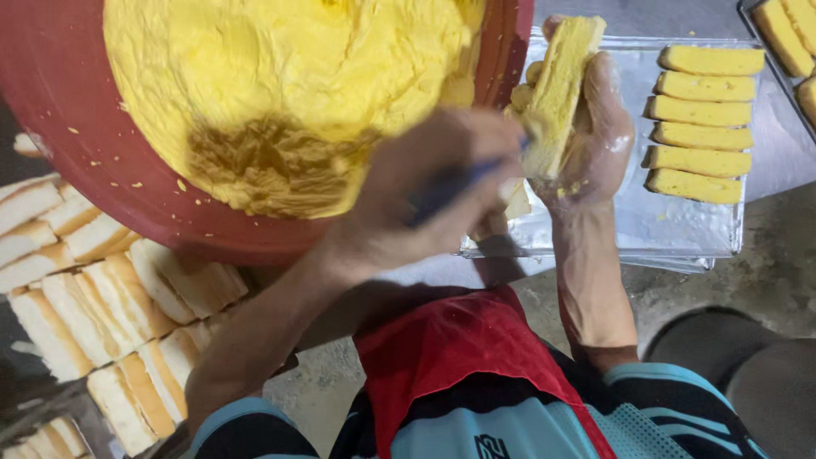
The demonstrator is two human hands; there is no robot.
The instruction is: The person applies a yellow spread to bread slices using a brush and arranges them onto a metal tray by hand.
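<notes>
metal tray (680, 229), right hand (595, 144) holding bread slice (557, 89) upright

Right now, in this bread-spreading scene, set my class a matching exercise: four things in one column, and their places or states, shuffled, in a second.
Things:
1. Red basin
2. Coated yellow slices
3. Plain white slices
4. Slice in the right hand

Places or states:
A. Stacked at lower left, below the basin
B. Lined up on the shiny tray
C. Holds a mound of yellow spread
D. Held upright while the left hand works a blue-handled tool

Pairs: 1-C, 2-B, 3-A, 4-D
</notes>
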